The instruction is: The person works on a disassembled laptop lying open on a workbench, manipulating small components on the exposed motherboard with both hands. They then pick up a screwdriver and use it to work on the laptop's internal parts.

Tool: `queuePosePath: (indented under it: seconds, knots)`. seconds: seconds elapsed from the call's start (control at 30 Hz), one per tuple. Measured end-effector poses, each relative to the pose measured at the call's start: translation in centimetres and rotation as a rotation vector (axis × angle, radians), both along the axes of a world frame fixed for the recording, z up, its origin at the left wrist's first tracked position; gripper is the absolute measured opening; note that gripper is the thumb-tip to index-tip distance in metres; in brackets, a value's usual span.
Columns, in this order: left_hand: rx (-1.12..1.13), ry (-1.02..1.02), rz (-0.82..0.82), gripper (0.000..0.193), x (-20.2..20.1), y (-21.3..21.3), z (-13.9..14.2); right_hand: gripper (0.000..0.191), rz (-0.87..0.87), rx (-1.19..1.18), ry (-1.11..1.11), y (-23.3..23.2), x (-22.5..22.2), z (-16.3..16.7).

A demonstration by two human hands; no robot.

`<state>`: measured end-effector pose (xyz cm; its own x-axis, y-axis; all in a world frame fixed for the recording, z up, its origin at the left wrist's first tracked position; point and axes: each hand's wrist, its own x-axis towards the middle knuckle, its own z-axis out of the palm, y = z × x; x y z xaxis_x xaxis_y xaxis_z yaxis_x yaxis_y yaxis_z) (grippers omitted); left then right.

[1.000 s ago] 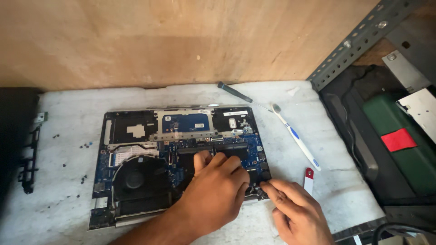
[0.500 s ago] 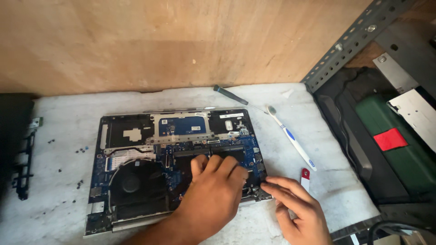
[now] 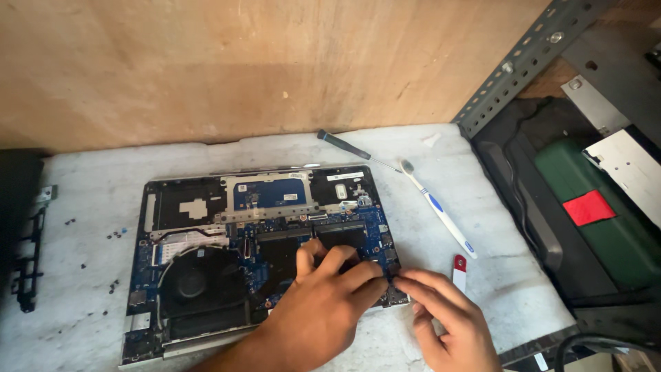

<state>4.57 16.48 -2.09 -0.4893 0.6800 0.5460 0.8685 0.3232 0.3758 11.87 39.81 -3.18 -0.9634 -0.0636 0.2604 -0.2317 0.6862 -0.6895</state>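
An opened laptop base lies on the pale worktop, its blue circuit board and black fan exposed. My left hand rests palm down on the board's near right part, fingers spread over the black components. My right hand is at the laptop's near right corner, fingertips pinching at the board's edge beside the left fingertips. Whether a small part is between the fingers is hidden.
A white and blue toothbrush and a dark screwdriver lie beyond the laptop's right side. A small red and white tool sits by my right hand. Several loose screws dot the left. A metal rack upright and green case stand right.
The view has shifted slightly so the laptop sits a little lower left. Both hands stay at the near right corner, the fingers shifting only slightly.
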Motion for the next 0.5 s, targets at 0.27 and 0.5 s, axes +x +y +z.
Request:
queuePosePath:
  seconds: [0.27, 0.5]
  knots:
    - [-0.041, -0.043, -0.065, 0.041, -0.3, 0.2, 0.8, 0.041, 0.09, 0.098, 0.041, -0.1, 0.0, 0.9]
    - [-0.016, -0.07, -0.165, 0.038, 0.0, -0.4, 1.0, 0.044, 0.104, 0.146, 0.095, 0.2, -0.1, 0.1]
